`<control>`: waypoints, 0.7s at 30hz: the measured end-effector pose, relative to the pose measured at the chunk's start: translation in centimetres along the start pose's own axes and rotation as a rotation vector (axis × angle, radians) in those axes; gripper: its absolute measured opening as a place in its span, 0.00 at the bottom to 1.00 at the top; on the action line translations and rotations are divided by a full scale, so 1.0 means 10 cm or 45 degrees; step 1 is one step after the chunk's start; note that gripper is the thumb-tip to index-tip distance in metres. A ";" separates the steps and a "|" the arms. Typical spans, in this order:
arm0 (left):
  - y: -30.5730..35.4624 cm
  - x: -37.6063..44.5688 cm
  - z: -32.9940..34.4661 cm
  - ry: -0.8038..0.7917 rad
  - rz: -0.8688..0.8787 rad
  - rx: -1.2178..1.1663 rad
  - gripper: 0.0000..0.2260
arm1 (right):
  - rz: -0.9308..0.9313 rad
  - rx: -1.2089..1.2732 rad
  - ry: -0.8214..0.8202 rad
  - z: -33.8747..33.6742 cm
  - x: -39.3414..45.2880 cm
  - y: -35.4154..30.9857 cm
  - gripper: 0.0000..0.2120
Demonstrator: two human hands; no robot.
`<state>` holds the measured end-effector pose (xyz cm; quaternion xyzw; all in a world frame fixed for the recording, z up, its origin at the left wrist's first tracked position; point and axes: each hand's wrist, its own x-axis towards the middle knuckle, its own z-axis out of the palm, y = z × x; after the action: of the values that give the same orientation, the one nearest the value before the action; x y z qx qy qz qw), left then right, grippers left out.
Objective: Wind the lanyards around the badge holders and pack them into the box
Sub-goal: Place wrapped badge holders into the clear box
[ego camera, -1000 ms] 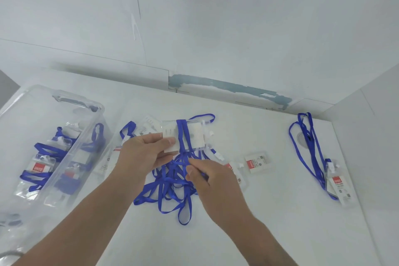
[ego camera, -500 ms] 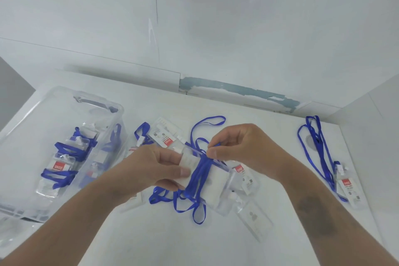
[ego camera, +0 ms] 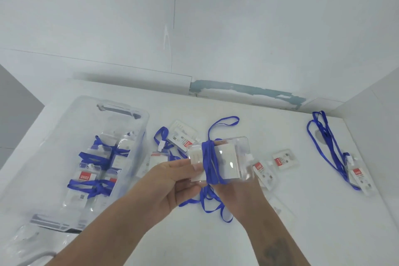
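Head view: box (ego camera: pixel 138 114) badges' (ego camera: pixel 87 176) red labels perhaps read "UHOO".

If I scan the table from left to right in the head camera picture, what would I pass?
Clear box of wrapped badges → the badge holder being wound in the hands → two loose badge cards → an unwound lanyard with its badge at far right.

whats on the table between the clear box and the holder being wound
In the head view, between the clear box and the held badge holder lie loose badge holders with a blue lanyard.
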<state>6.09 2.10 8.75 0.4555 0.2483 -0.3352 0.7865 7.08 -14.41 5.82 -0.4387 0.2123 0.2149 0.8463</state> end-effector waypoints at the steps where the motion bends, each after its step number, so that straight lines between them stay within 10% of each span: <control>1: 0.02 -0.02 -0.01 0.015 0.005 -0.017 0.09 | -0.004 0.027 0.085 0.09 -0.04 -0.04 0.12; 3: 0.06 -0.06 -0.04 0.046 0.019 -0.083 0.06 | -0.043 -0.017 0.088 0.18 -0.08 -0.06 0.09; 7: 0.10 -0.08 -0.06 0.162 0.042 -0.218 0.03 | -0.133 -0.278 0.067 0.28 -0.09 -0.03 0.43; 21: 0.33 0.04 0.00 0.250 0.386 0.776 0.06 | -0.074 -1.025 0.071 -0.05 -0.01 -0.41 0.31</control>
<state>8.89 3.20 10.26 0.7311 0.1406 -0.2279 0.6275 9.20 -16.92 8.27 -0.7466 0.1218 0.2449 0.6065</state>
